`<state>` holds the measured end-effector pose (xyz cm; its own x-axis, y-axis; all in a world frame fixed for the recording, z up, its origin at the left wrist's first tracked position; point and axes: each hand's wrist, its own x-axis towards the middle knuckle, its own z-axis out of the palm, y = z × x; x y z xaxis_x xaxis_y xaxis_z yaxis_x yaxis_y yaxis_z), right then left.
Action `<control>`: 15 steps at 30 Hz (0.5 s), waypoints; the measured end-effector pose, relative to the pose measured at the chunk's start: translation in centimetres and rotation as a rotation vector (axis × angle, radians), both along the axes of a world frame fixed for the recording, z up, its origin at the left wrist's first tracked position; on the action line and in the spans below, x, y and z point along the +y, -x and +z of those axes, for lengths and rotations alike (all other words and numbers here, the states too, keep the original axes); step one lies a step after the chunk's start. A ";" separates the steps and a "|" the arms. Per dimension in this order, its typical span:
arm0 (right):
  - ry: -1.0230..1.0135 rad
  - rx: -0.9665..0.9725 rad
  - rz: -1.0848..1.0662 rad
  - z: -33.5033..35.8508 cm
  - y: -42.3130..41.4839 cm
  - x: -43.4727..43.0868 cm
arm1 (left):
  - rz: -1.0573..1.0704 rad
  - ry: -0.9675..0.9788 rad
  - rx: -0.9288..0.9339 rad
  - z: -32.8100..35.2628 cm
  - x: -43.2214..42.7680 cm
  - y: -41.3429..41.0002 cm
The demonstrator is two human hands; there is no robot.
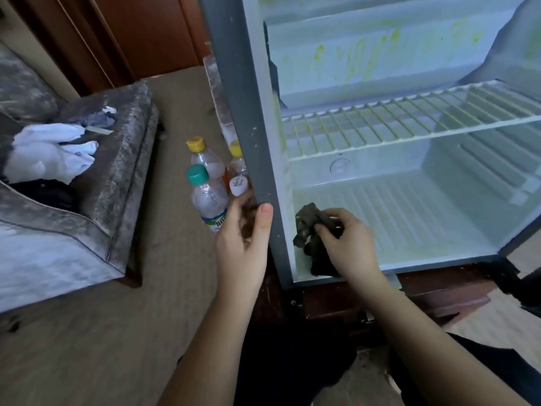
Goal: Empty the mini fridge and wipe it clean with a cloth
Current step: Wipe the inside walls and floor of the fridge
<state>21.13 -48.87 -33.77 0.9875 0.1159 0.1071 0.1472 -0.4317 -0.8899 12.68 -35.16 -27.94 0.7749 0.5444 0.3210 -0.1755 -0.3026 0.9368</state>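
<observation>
The mini fridge stands open, its white inside bare except for a wire shelf and yellow-green stains on the back wall. My left hand grips the fridge's grey left edge, thumb on the front face. My right hand holds a dark crumpled cloth against the fridge floor at its front left corner. Several plastic bottles with yellow, green and white caps stand on the carpet just left of the fridge.
A grey velvet armchair sits at the left with white cloth on its seat. A dark wooden base lies under the fridge. Brown wooden panels rise behind. Beige carpet covers the floor.
</observation>
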 end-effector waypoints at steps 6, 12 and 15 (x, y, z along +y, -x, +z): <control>0.132 -0.115 -0.145 1.1 -3.3 -1.0 | 0.020 -0.122 -0.015 0.2 -0.1 -0.1; 0.061 -0.381 -0.266 1.1 -4.0 -2.2 | 0.020 -0.155 0.002 -0.2 0.3 -0.3; -0.075 -0.285 -0.215 2.3 -4.3 -2.9 | 0.020 -0.162 0.011 -0.5 0.6 -0.3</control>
<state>25.39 -51.73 -31.51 0.9178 -0.1099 0.3815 0.3064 -0.4151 -0.8566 13.01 -34.56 -28.43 0.7683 0.5020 0.3971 -0.1574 -0.4532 0.8774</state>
